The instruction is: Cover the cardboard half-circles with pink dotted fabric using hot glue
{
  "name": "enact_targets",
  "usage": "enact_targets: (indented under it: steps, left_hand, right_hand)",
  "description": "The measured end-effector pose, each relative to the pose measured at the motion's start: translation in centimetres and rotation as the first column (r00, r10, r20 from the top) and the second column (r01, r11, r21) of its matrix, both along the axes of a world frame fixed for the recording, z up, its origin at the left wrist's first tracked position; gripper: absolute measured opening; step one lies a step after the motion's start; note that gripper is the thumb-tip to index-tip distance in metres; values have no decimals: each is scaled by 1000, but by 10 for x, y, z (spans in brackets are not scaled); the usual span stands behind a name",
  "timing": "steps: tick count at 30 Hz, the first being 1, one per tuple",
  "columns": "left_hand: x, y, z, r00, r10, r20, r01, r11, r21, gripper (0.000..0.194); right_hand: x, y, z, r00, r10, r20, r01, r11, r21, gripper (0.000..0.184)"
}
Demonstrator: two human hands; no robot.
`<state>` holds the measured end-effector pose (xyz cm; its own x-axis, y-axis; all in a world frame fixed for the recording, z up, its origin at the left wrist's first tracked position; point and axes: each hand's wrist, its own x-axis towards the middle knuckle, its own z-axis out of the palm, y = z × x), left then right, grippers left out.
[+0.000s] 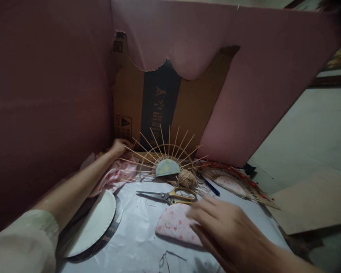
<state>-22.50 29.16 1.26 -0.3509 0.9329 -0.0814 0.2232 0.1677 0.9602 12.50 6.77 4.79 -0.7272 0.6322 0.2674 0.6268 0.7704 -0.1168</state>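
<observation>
My left hand [121, 146] reaches to the back left, beside the tips of thin sticks. Its fingers are curled closed; what they hold is hidden. My right hand [227, 223], slightly blurred, hovers over a pink dotted half-round fabric piece [173, 223] with its thumb and fingers apart; I cannot tell whether it touches it. Scissors [167, 196] with gold handles lie just behind that piece. Farther back stands a fan-shaped weaving of sticks [170, 146] around a pale green half-round centre [167, 167]. A ball of tan cord [186, 178] sits against its front.
A white half-disc [96, 223] rests over a dark round sheet at the left, before crumpled pink cloth [116, 174]. A blue pen [211, 186] and a red-trimmed fan [230, 184] lie right. Torn cardboard [127, 94] and pink panels [252, 76] stand behind.
</observation>
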Motion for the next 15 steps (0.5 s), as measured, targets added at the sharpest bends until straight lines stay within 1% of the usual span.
enact_targets:
  steps: [1,3,5,7,8,11,15]
  left_hand:
    - [1,0,0,1000,2,4,-2,1000,3,35]
    - [2,-1,-1,1000,3,16,-3,1000,8,35]
    - [3,-1,-3,1000,-2,27,1,1000,7,34]
    - [2,-2,-4,999,-7,34,7,1000,0,34]
    - [2,-1,-4,999,-11,36,11,1000,-5,34]
    - [0,1,-4,999,-25,38,26,999,-21,35]
    - [-3,3,-4,998,-58,37,59,997,-46,35]
  right_hand:
    - [-20,16,9,999,27,27,-28,999,16,24]
    - [-60,48,17,994,82,69,-85,996,37,22]
    - [-94,77,16,989,104,107,-111,992,59,26]
    - [-120,99,11,980,75,183,-90,993,76,29]
    - [-130,109,9,971,41,237,-58,996,68,31]
    - [-150,130,7,957,0,291,-18,998,59,36]
    - [-166,153,10,934,2,356,-13,999,30,47]
